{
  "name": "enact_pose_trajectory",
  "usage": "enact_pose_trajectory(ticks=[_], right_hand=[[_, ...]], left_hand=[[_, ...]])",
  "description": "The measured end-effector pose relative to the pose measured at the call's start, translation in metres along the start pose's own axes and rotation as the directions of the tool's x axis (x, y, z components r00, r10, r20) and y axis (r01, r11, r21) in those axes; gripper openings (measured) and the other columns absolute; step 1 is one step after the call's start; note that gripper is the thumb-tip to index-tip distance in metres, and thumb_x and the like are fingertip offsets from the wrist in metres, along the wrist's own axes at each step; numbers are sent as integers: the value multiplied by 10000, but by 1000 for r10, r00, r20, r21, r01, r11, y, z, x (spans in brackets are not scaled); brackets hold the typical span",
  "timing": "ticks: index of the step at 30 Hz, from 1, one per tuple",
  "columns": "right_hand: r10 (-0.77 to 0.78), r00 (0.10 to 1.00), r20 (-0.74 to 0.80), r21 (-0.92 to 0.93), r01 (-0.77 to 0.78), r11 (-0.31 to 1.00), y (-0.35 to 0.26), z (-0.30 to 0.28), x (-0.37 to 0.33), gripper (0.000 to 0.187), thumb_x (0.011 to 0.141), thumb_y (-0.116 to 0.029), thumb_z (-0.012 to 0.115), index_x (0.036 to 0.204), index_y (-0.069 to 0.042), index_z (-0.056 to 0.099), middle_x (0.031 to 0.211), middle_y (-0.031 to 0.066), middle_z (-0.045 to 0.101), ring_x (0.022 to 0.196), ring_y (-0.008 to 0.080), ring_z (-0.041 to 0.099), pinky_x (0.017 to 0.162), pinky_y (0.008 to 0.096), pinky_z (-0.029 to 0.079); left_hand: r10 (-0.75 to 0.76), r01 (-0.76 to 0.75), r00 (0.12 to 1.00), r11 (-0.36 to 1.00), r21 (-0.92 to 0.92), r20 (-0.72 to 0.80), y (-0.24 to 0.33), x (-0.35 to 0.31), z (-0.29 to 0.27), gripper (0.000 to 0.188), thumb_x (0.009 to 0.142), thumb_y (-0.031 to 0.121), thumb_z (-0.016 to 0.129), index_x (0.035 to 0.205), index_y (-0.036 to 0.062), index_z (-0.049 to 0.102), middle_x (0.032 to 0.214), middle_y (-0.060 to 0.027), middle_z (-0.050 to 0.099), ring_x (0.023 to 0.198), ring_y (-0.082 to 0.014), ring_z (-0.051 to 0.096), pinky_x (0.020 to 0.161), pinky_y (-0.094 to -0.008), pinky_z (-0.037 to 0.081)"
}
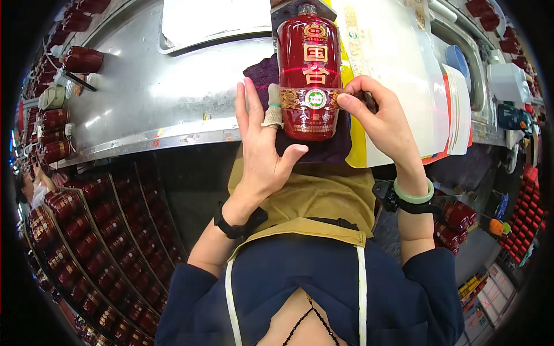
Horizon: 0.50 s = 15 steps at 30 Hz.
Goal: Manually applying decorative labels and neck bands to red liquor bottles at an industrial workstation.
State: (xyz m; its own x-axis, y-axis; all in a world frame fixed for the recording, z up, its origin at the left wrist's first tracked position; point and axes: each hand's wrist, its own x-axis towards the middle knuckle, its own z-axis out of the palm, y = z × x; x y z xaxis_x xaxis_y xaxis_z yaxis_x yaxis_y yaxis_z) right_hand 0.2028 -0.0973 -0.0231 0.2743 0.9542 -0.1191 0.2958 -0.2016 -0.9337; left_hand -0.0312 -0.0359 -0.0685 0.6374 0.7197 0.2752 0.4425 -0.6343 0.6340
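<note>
A dark red glass bottle (290, 55) with gold lettering lies on a dark purple cloth (262, 72) at the bench's front edge, its neck pointing away from me. Around its lower part runs a brown and gold label band (292, 99) with a round white and green emblem. My left hand (259, 138) is open beside the bottle's left side. A cloth finger cover on one finger touches the band's left end. At the bottle's right side, the thumb and index finger of my right hand (378, 115) pinch the band's right end. Its other fingers curl out of sight.
A metal bench (173, 98) spans the front, with a white tray (213, 20) at the back. White sheets (398, 75) lie right of the bottle over a yellow edge. Racks of red bottles (104, 248) stand lower left. Another person (40, 184) is at far left.
</note>
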Motion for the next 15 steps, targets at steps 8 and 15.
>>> enact_pose_trajectory(ticks=[8,15], right_hand=[[18,1000,9,-7,-18,1000,3,-2,0,230,936,-220,748,971,-4,679,768,11,598,676,80,480,613,255,405],[4,945,-327,147,47,988,3,-2,-19,322,1003,-102,602,1279,35,509,1112,106,565,987,153,538,906,279,453]], left_hand=[[162,-150,962,986,67,-222,16,11,3,1051,656,461,938,1433,-74,473,1561,-217,404,1398,-381,406,1149,-463,337],[176,-171,926,984,43,-335,13,-6,2,940,820,650,728,1432,-33,521,1528,-247,439,1379,-404,410,1129,-490,347]])
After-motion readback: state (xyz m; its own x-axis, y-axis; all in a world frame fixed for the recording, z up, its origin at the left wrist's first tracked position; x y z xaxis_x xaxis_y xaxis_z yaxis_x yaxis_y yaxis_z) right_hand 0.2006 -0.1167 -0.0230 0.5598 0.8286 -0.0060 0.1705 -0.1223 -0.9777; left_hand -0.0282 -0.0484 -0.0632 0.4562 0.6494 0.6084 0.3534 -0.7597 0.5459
